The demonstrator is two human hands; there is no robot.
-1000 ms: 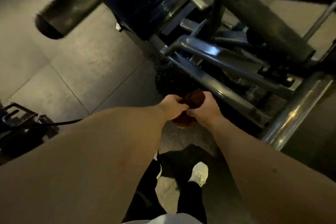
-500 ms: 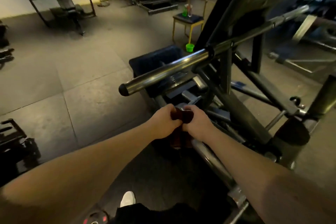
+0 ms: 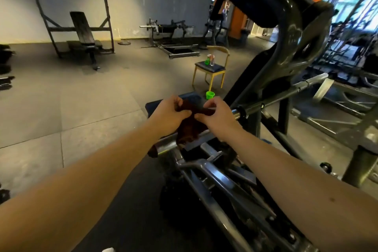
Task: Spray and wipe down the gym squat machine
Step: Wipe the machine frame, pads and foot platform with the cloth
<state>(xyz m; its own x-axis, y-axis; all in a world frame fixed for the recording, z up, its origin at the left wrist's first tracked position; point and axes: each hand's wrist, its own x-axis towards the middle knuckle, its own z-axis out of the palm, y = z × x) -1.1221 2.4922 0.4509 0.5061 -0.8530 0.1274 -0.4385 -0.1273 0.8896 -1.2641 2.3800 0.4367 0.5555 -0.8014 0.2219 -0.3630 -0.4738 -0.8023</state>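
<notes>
A dark reddish-brown cloth (image 3: pixel 189 127) hangs between both hands in front of me. My left hand (image 3: pixel 168 115) pinches its upper left edge and my right hand (image 3: pixel 217 116) pinches its upper right edge, so the cloth droops down over the machine's dark footplate (image 3: pixel 155 105). The squat machine (image 3: pixel 290 32) fills the right side, with a steel bar (image 3: pixel 274 99) running right from behind my right hand and grey frame tubes (image 3: pixel 212 172) below my forearms. A green spray bottle (image 3: pixel 207 60) stands on a chair beyond.
A yellow-legged chair (image 3: pixel 210 69) with bottles on its seat stands past the footplate, and a green cup (image 3: pixel 210 94) sits on the floor before it. A bench rack (image 3: pixel 81 35) and another machine (image 3: pixel 169 32) line the far wall. Dark gear lies at the left edge (image 3: pixel 5 80).
The view has lifted from the floor to the room. Both hands rose with the cloth, moved apart and spread it open from a bunched state.
</notes>
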